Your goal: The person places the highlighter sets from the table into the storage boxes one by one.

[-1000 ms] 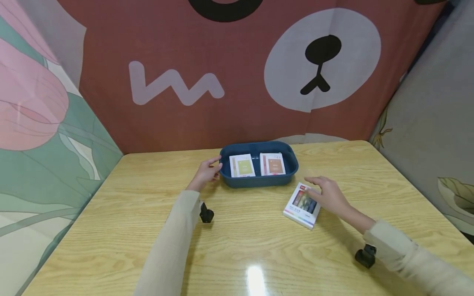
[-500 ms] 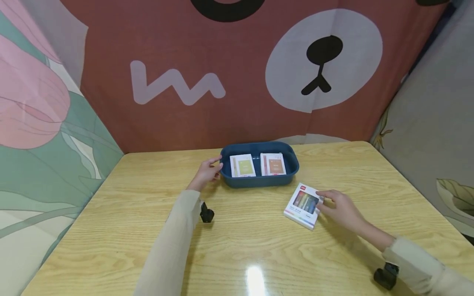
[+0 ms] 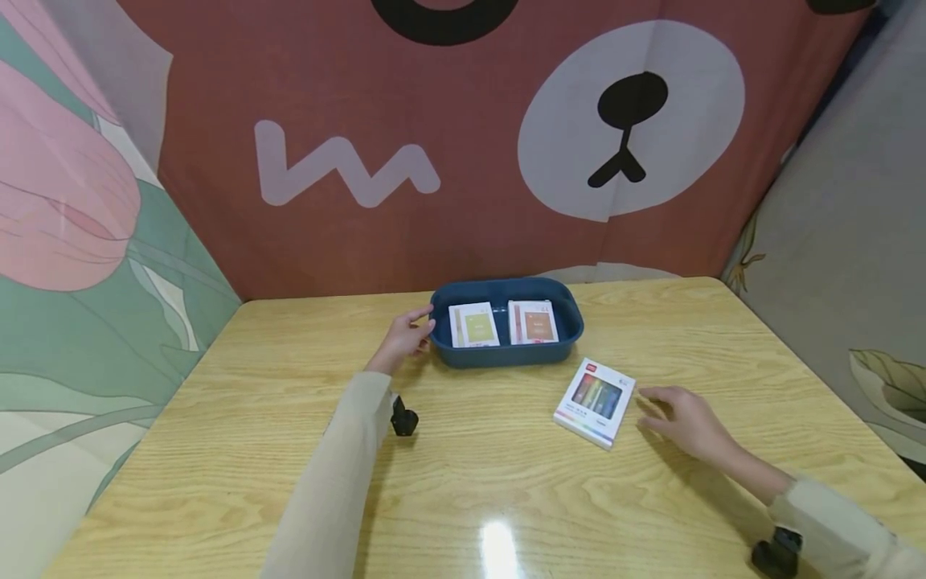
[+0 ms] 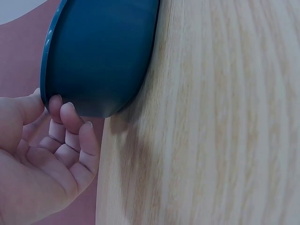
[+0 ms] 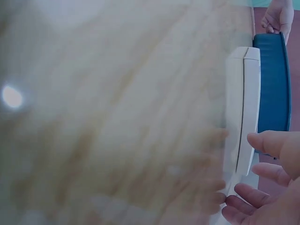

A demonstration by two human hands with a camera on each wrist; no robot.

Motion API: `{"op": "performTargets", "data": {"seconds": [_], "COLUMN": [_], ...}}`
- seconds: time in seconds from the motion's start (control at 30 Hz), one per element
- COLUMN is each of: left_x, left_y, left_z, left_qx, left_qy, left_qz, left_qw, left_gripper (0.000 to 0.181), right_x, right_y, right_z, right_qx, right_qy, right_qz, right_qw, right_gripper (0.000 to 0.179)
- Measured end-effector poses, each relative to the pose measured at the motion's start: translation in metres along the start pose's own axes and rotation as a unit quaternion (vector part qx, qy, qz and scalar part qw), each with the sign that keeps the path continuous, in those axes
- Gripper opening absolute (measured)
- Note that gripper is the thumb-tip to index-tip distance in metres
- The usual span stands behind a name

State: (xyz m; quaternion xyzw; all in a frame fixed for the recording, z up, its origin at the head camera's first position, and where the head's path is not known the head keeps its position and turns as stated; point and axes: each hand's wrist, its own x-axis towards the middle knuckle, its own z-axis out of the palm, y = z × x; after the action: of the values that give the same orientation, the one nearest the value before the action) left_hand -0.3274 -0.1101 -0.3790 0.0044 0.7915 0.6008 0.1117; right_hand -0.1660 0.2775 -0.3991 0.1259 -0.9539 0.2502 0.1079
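Note:
At the left end of a dark blue plastic tray (image 3: 506, 358), my left hand (image 3: 401, 342) pinches the rim. In the left wrist view, its thumb is at the rim and its curled fingertips (image 4: 70, 115) touch the outer wall. Two small white boxes lie inside the tray, one with a yellow-green panel (image 3: 477, 326), the other with an orange-brown panel (image 3: 538, 325). A white box with a window showing coloured sticks (image 3: 596, 398) lies flat on the table, in front of the tray's right end. My right hand (image 3: 690, 422) is just right of that box, fingers loosely bent, holding nothing.
The wood-grain table (image 3: 289, 450) reaches back to a reddish-brown cloth (image 3: 362, 249) printed with a bear face, close behind the tray. Patterned cloths hang at the left and right sides. A glare spot (image 3: 499, 547) shines near the front.
My right hand has moved from over the windowed box to the right and nearer me, off the box. The box has stayed in place. My left hand and the tray have not moved.

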Motion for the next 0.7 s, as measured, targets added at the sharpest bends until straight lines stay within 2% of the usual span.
{"op": "performTargets", "data": {"seconds": [0.5,0.7], "left_x": [0.0024,0.0032], "left_y": [-0.0022,-0.0019], "left_z": [0.0003,0.0005], "left_qx": [-0.006,-0.007], "left_qy": [-0.003,0.0], "left_qz": [-0.005,-0.009], "left_qw": [1.0,0.9999], "left_gripper": [0.042,0.042], "right_x": [-0.0033,0.0017], "right_y": [0.0075,0.0056], "right_z": [-0.002,-0.0023], "right_qx": [-0.01,-0.001], "right_qy": [-0.006,-0.01], "right_qz": [0.003,0.015], "right_qw": [0.9999,0.9998], "right_gripper": [0.037,0.043]}}
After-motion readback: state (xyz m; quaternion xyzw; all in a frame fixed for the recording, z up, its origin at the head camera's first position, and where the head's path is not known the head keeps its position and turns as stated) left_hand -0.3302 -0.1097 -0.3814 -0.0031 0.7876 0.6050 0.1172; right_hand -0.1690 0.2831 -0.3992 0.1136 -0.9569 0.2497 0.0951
